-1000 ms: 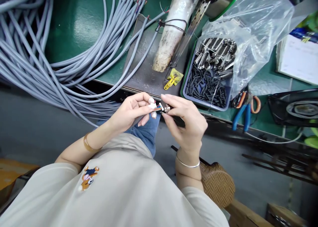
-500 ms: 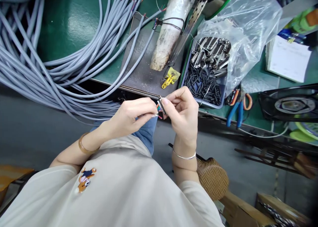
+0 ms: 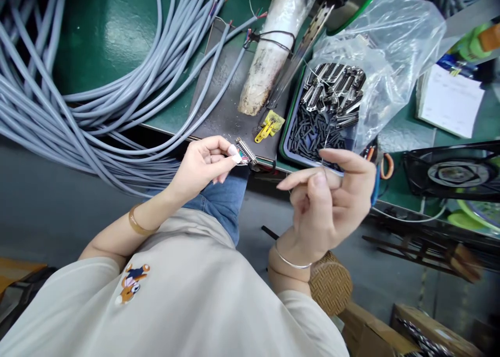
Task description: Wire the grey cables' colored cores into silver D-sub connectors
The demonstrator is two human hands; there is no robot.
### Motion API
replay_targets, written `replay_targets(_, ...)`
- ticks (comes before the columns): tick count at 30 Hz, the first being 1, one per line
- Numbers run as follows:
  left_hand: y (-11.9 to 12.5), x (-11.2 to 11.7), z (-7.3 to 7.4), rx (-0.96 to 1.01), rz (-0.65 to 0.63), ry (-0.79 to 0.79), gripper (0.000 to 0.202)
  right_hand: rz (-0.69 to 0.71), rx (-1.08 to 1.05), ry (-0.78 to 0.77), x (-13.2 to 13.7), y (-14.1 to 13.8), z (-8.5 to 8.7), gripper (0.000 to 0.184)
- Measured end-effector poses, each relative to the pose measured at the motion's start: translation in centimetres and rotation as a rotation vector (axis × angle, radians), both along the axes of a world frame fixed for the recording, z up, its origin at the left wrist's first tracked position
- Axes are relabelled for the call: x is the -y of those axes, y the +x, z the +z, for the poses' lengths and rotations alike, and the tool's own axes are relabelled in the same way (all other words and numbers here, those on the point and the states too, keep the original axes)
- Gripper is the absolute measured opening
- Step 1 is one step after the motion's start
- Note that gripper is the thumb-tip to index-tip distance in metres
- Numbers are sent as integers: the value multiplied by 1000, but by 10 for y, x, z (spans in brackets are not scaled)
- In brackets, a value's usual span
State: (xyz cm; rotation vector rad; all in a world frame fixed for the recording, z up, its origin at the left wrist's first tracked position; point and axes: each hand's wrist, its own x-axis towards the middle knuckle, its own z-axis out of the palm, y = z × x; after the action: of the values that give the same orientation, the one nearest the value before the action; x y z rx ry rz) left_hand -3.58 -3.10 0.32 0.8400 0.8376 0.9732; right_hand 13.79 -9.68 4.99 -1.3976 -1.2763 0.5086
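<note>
My left hand point(image 3: 205, 164) pinches a small metal connector point(image 3: 246, 153) with coloured wires at its back, held just off the bench's front edge. My right hand point(image 3: 328, 201) hangs apart from it to the right, in front of the blue tray point(image 3: 289, 138), fingers loosely spread and curled with nothing in them that I can see. A thin wire point(image 3: 323, 156) rises near its fingertips. The tray holds black sleeve pieces point(image 3: 312, 133) and metal connectors point(image 3: 336, 89) spilling from a clear plastic bag point(image 3: 390, 50).
A thick bundle of grey cables point(image 3: 78, 102) loops over the green bench point(image 3: 117, 29) and down its edge. A dark metal plate point(image 3: 226, 97) carries a wrapped white cylinder point(image 3: 273, 50) and a yellow clip point(image 3: 267, 127). Blue-handled pliers point(image 3: 377, 177), a fan point(image 3: 457, 169) and papers point(image 3: 449, 99) lie right.
My right hand has let go of the connector and moved right toward the tray, opening. My left hand keeps the connector and has lifted it slightly toward the bench edge.
</note>
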Motion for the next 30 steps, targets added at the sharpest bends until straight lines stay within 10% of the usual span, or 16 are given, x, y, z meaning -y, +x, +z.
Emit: replay_targets(30, 0, 1, -7, 182, -94, -171, 11, 46, 308, 178, -7, -10, -32, 11)
